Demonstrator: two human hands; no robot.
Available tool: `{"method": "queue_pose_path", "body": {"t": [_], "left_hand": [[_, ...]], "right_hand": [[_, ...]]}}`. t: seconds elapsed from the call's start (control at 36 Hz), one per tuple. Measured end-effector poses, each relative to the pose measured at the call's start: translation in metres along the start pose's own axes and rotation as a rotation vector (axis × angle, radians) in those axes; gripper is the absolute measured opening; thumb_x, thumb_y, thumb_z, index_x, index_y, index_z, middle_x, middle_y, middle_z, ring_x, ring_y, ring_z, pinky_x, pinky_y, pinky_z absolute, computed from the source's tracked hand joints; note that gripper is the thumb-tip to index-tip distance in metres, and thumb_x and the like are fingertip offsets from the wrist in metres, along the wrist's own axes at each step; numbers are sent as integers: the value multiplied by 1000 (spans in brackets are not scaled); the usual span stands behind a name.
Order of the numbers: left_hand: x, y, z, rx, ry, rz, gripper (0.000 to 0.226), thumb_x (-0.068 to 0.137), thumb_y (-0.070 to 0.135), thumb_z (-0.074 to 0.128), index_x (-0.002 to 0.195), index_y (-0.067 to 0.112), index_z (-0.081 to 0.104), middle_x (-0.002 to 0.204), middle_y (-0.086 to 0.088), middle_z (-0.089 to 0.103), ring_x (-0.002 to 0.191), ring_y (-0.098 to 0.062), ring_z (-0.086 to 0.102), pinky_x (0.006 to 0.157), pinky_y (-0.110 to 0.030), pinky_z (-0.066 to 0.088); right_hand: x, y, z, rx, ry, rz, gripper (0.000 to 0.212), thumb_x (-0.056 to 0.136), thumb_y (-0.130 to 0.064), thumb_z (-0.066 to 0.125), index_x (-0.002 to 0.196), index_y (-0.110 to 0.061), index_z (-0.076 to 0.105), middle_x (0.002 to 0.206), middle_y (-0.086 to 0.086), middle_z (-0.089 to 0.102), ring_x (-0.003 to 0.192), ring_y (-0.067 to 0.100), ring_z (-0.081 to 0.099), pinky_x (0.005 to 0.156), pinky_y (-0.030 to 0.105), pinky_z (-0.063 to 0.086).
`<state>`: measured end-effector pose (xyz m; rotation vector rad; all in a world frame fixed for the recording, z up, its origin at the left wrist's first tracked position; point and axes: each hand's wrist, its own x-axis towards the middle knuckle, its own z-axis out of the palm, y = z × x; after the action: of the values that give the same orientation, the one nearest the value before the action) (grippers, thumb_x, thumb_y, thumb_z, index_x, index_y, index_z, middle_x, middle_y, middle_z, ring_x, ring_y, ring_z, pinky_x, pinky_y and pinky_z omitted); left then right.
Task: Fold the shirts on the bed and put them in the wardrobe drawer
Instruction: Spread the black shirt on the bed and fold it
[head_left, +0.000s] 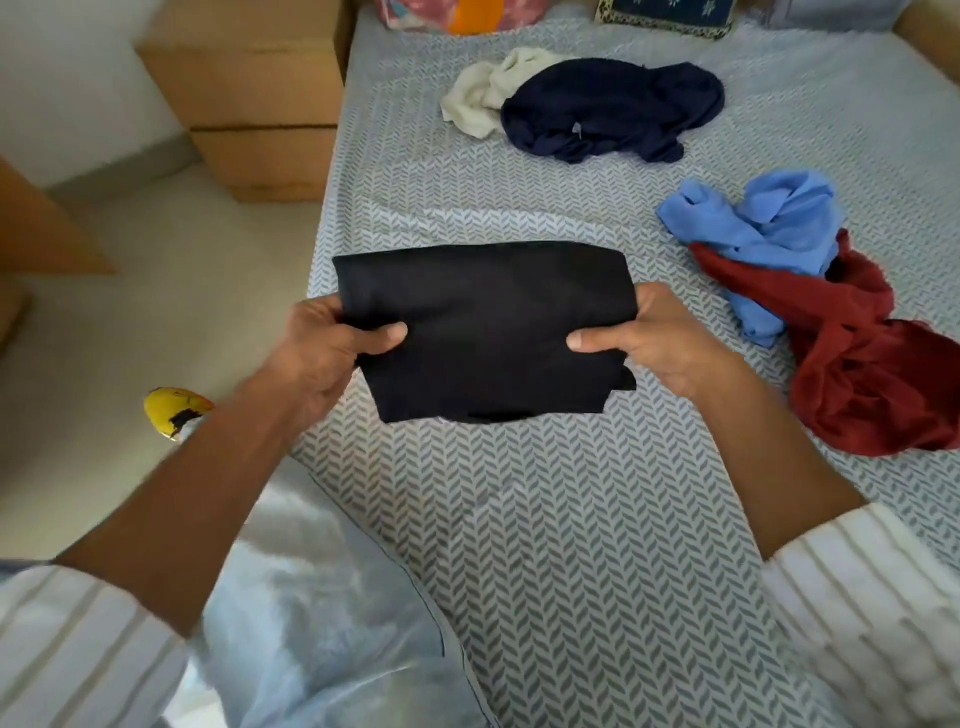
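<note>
Both hands, left hand (332, 353) and right hand (649, 343), are pinching the folded black shirt (483, 327) by its sides, just above the bed (571, 519). Gripped only there, it is risking sagging open on the way to the drawer.

A: What lies on the bed (571, 545)?
B: A folded shirt (483, 332) at centre, held between the left hand (332, 353) and right hand (649, 343).
A: Behind it?
B: Two crumpled shirts (597, 109), touching. To the right, another overlapping pair (810, 291). Left of the bed stands a cabinet (260, 98).
</note>
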<state>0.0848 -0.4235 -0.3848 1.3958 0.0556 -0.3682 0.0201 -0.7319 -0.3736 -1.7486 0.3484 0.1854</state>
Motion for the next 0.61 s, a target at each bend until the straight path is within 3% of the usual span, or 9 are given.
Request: {"method": "queue_pose_path", "body": {"t": [0.08, 0.19, 0.31, 0.39, 0.44, 0.5, 0.53, 0.58, 0.61], "left_hand": [[9, 21, -8, 9, 20, 137, 30, 57, -5, 77, 74, 19, 81, 86, 1, 78, 84, -14, 73, 75, -25, 58], [14, 15, -29, 135, 85, 251, 32, 63, -13, 81, 83, 10, 73, 79, 4, 75, 77, -12, 71, 69, -25, 57], [8, -38, -54, 392, -10, 264, 41, 41, 11, 98, 64, 23, 66, 62, 12, 63, 63, -6, 56, 64, -23, 50], [-3, -95, -77, 716, -103, 167, 36, 43, 35, 96, 71, 36, 72, 63, 12, 68, 63, -2, 59, 64, -25, 53], [-15, -126, -89, 942, -167, 122, 33, 51, 45, 81, 83, 43, 73, 73, 10, 74, 72, -3, 69, 70, -29, 58], [-23, -142, -93, 962, -251, 106, 25, 58, 32, 77, 83, 33, 78, 89, 2, 79, 86, 8, 69, 80, -17, 55], [-26, -145, -92, 971, -295, 134, 21, 61, 20, 77, 81, 25, 80, 95, -2, 78, 90, 18, 63, 83, -6, 49], [-31, -140, -91, 1039, -377, 218, 31, 64, 2, 73, 90, 17, 82, 106, 1, 76, 98, 31, 49, 88, 5, 37], [-32, -139, -92, 1064, -412, 256, 36, 64, 1, 68, 93, 17, 82, 110, 6, 72, 103, 32, 44, 90, 6, 34]], "right_hand": [[14, -24, 9, -66, 61, -136, 39, 68, 2, 87, 102, -12, 76, 99, -1, 78, 94, 13, 74, 83, 29, 59], [28, -16, 24, -129, 120, -210, 34, 67, 1, 89, 94, -16, 76, 94, -4, 77, 91, 13, 74, 82, 32, 61], [31, 44, 37, -279, 162, -198, 28, 64, -5, 92, 88, -4, 78, 87, 6, 77, 86, 21, 74, 75, 44, 61], [11, 97, 50, -333, 65, -64, 23, 66, -3, 92, 70, -14, 73, 67, -14, 69, 66, -3, 64, 62, 30, 53], [-7, 119, 66, -386, 3, 12, 43, 71, 1, 86, 58, -29, 59, 48, -27, 56, 52, -16, 53, 58, 20, 43], [-21, 139, 69, -535, -38, -46, 38, 82, 9, 67, 75, -28, 69, 67, -30, 67, 69, -15, 63, 67, 19, 50], [-27, 149, 69, -649, -6, -144, 35, 85, 6, 58, 96, -22, 76, 88, -18, 75, 85, -4, 69, 78, 29, 57], [-27, 170, 61, -701, -39, -239, 48, 85, -14, 59, 132, -21, 63, 134, 2, 64, 124, 20, 60, 107, 45, 48], [-29, 176, 58, -684, -114, -245, 57, 83, -19, 61, 139, -27, 57, 144, -1, 56, 136, 21, 50, 115, 47, 39]]}}
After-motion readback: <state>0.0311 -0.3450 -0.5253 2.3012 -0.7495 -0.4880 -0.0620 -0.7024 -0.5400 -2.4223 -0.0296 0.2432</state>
